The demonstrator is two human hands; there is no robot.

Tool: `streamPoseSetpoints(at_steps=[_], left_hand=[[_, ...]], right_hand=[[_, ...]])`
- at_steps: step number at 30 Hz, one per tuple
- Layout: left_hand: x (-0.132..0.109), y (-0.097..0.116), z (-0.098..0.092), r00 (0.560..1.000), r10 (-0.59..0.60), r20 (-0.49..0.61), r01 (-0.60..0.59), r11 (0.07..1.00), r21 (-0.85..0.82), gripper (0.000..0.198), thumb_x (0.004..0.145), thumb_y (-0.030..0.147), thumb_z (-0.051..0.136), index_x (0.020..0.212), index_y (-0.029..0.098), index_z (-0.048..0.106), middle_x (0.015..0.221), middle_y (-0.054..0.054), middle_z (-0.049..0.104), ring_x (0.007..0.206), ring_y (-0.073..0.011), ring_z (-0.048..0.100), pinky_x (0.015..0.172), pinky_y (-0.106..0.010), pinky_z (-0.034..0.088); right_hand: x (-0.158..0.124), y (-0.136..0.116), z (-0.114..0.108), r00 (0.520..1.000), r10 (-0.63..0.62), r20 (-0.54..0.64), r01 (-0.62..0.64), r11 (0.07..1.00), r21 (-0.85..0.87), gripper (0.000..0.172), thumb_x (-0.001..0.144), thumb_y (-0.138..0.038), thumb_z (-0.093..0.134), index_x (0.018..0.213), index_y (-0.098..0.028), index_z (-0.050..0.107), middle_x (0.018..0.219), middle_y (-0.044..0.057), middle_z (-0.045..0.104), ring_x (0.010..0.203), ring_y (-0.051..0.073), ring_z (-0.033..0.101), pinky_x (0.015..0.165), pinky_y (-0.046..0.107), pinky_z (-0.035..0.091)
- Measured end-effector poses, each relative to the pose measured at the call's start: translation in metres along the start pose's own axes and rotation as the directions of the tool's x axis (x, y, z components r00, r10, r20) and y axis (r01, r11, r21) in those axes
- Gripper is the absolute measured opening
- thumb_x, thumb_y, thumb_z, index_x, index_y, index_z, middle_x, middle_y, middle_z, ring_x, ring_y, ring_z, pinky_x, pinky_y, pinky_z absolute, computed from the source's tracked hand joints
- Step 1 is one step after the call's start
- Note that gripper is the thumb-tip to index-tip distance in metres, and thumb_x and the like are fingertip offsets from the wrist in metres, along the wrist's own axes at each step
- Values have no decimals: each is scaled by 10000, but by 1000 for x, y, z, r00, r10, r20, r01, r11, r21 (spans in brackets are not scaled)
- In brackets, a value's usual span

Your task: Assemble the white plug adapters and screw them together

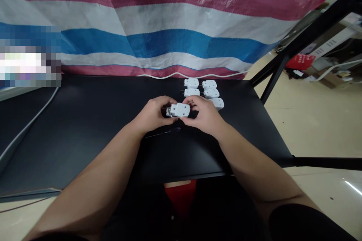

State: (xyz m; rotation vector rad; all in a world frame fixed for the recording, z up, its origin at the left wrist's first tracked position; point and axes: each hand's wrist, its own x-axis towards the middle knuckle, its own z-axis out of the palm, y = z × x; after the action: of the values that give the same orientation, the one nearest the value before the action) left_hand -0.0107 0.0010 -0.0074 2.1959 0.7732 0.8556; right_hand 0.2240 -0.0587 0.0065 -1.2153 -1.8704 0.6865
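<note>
Between my two hands is a white plug-like block (182, 110) with small dark holes on its face and thin metal pins pointing left. My left hand (158, 113) is closed on its left end, fingers above and thumb below. On the right end, my right hand (202, 114) pinches the same block. Several similar white blocks (192, 83) lie in two columns just behind my right hand, which partly hides the nearest ones. A thin screwdriver-like tool (172, 130) with a clear handle lies on the black table below the held block.
The black table (85, 139) ends at a striped plastic sheet (169, 41) behind it. A white cable (158, 77) runs along the back edge, another (31, 120) down the left. Black frame bars (271, 79) stand at the right. A blurred-out bright object sits far left.
</note>
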Motion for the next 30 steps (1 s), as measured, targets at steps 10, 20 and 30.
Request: streamPoseSetpoints(at_steps=[10,20,30], left_hand=[[0,-14,-10,971,-157,-178,190,964,186,485,727,256,831,1200,159,785,1118,-100,716,1007,-266,698,956,-420,567],[-1,-10,-1,962,-270,-32,247,918,-310,457,695,251,921,1103,174,729,1015,-54,766,848,-189,692,781,-315,544],[1,4,1,882,-446,150,417,593,-689,413,733,266,967,1105,149,832,995,-87,830,872,-178,774,839,-321,637]], right_hand=[[1,6,4,979,56,198,-8,971,-238,334,830,-159,808,1139,-212,693,1125,68,685,893,207,675,865,417,603],[-1,9,10,995,-103,-8,102,991,-85,402,971,-249,726,1369,-254,667,1258,96,660,962,203,727,911,419,667],[2,13,11,988,-140,-66,134,987,-90,205,964,-211,728,1164,-246,757,1034,54,745,906,197,755,874,391,673]])
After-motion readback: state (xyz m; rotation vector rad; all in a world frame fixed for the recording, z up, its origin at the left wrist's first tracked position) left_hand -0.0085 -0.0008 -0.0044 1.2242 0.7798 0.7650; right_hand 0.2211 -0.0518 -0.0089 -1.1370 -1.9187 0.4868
